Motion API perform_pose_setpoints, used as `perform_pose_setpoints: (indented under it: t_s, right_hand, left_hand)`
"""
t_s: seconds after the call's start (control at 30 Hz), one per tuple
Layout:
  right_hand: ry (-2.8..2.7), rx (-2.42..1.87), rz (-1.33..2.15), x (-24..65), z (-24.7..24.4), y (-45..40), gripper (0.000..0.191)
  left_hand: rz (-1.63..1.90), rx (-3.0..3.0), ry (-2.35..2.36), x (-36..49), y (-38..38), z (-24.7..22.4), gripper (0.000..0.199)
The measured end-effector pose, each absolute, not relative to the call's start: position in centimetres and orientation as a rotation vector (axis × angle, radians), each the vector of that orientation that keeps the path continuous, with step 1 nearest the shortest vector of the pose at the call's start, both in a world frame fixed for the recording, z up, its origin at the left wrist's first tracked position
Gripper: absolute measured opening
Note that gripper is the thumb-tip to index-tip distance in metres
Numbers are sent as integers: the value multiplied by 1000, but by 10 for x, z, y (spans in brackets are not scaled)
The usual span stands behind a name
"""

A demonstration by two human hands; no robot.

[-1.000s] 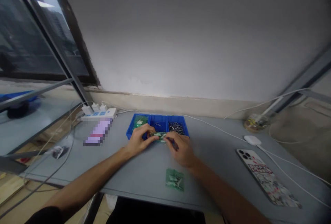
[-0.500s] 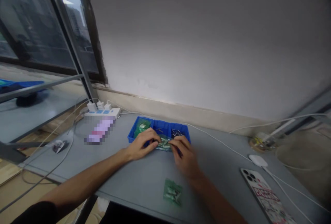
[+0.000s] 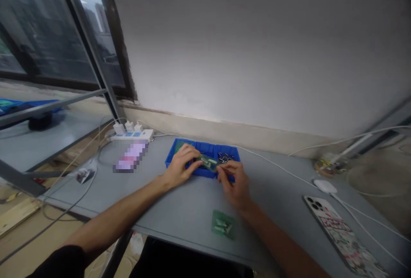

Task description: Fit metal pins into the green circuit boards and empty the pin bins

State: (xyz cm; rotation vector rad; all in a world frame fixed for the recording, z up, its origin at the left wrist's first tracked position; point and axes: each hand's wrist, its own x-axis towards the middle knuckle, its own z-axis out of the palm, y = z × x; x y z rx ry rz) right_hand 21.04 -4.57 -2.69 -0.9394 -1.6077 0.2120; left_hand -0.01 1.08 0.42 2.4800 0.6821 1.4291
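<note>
A small green plastic bag (image 3: 209,162) with light-coloured pieces inside is stretched between my two hands, above the blue bins. My left hand (image 3: 181,165) pinches its left end and partly covers the left bin. My right hand (image 3: 236,181) pinches the right end, in front of the right bin. Three joined blue bins (image 3: 171,158) stand on the desk; the left one holds green bags and the right one dark metal pieces (image 3: 225,157). The middle bin is mostly hidden. Another filled green bag (image 3: 223,225) lies near the desk's front edge.
On the grey desk (image 3: 154,222), a white power strip (image 3: 147,135) and a blurred-out purple item (image 3: 131,156) are at the left. A patterned phone (image 3: 340,231), a white charger (image 3: 325,186) and a round container (image 3: 329,164) are at the right. White cables run along the back and right.
Both hands have lifted and tilted the bag, so its left end is higher. The camera view has shifted slightly, and more of the right bin's contents shows.
</note>
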Motion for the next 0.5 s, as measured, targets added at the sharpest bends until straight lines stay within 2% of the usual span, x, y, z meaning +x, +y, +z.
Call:
perform_pose_setpoints:
  t_s: [0.17,0.23,0.33,0.5]
  right_hand:
    - [-1623,-968,164,226,-16,-43,9]
    - [-1591,-1019,98,235,-8,-42,11]
    - [-1540,-1137,30,257,12,-42,17]
    - [-1683,-1434,103,335,30,-63,31]
  left_hand:
    - [1633,2114,1156,-22,35,12,22]
    - [1604,2070,1213,-34,48,15,25]
    - [1447,2100,1234,-51,63,17,44]
    - [925,2404,1357,-65,71,11,28]
